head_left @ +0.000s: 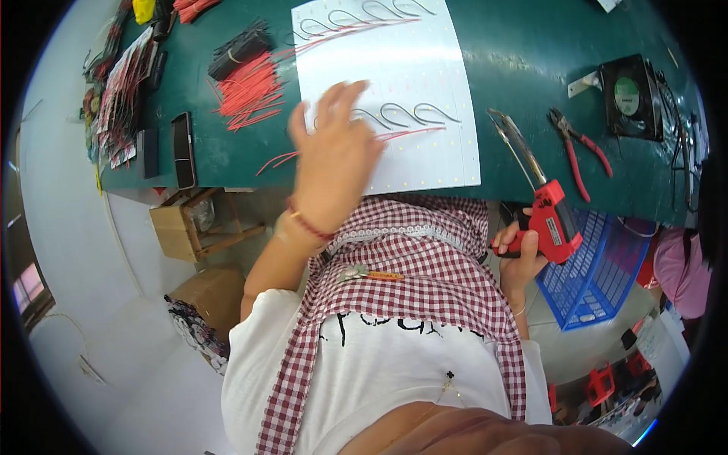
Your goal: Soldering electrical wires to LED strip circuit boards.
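Wearing a white shirt (364, 379) and checked apron (432, 284); gripping a soldering gun (556, 224) in the right hand (525, 262) with curled fingers, probably tilted up to spare the wires (417, 132) on the white board (409, 57); holding the left hand (337, 155) over these with spread fingers.

My left hand (338, 148) over the white circuit board (387, 61), my right hand (522, 262) around the red soldering gun (557, 224)
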Available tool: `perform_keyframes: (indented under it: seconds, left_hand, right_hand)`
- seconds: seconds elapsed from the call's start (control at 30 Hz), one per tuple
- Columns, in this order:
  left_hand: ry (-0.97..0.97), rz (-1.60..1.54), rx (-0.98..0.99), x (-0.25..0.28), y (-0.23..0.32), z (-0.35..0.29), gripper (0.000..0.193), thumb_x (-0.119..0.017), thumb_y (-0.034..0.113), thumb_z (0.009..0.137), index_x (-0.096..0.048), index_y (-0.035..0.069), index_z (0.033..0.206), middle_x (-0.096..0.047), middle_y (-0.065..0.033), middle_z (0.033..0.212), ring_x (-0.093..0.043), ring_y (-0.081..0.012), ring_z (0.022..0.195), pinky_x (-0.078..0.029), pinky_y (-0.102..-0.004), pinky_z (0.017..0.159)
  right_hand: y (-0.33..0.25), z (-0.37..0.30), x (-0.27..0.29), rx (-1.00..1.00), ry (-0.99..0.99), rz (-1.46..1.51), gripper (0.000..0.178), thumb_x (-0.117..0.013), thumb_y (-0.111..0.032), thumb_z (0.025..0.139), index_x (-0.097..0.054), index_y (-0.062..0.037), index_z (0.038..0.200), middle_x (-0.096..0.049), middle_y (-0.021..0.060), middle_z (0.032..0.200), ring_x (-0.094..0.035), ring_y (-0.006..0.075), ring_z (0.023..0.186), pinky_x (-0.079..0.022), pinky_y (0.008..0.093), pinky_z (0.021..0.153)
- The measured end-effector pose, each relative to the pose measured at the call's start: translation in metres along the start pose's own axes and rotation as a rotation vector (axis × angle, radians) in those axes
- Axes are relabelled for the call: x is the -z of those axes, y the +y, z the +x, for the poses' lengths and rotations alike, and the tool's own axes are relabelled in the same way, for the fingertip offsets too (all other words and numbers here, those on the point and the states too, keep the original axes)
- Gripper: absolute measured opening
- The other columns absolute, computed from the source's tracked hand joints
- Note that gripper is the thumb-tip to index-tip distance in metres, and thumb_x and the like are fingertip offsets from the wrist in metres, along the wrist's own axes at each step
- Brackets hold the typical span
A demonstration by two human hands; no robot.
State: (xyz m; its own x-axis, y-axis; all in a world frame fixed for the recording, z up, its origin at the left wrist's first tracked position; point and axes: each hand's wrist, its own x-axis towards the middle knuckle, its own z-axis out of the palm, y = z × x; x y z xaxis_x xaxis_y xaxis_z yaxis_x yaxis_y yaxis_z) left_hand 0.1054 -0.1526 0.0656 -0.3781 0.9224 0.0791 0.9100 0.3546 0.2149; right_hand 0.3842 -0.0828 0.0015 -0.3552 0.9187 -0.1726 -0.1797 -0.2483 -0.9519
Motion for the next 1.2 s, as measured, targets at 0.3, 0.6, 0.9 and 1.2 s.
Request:
perform_keyframes:
  seconds: [0.3,0.6,0.9,1.2]
  left_hand:
    - [0.301,0.015,0.042,0.001,-0.154,0.066,0.016,-0.066,0.019,0.079,-0.065,0.003,0.074,-0.057,-0.0038,0.122,-0.048,-0.0232,0.115,-0.031,-0.0458,0.097]
    - [0.278,-0.095,0.029,-0.008,-0.189,0.101,0.017,-0.067,0.024,0.079,-0.069,0.008,0.072,-0.057,-0.0029,0.122,-0.045,-0.0231,0.120,-0.031,-0.0447,0.099]
    - [0.338,-0.092,-0.164,-0.045,-0.108,0.226,0.018,-0.065,0.026,0.082,-0.069,0.010,0.074,-0.061,0.0009,0.109,-0.048,-0.0202,0.114,-0.030,-0.0419,0.099]
    - [0.362,-0.076,0.000,-0.004,-0.176,0.097,0.014,-0.064,0.023,0.079,-0.067,0.010,0.080,-0.060,-0.0005,0.101,-0.051,-0.0223,0.102,-0.036,-0.0414,0.085]
  right_hand:
    - [-0.016,0.036,-0.007,0.059,-0.072,0.107,0.036,-0.047,-0.028,0.096,-0.044,0.0022,0.115,-0.048,0.0078,0.061,-0.043,0.0134,0.045,-0.042,0.0290,0.047]
    - [-0.030,0.028,-0.004,0.094,0.034,0.226,0.036,-0.043,-0.035,0.099,-0.046,-0.0020,0.114,-0.050,0.0062,0.062,-0.043,0.0120,0.046,-0.040,0.0264,0.047]
    - [-0.058,0.054,-0.029,0.100,-0.039,0.365,0.039,-0.040,-0.037,0.099,-0.047,-0.0024,0.116,-0.047,0.0049,0.063,-0.041,0.0107,0.046,-0.038,0.0253,0.046]
    - [-0.043,0.044,-0.003,0.065,0.034,0.370,0.042,-0.039,-0.038,0.099,-0.046,-0.0016,0.119,-0.049,0.0060,0.063,-0.043,0.0121,0.046,-0.040,0.0256,0.046]
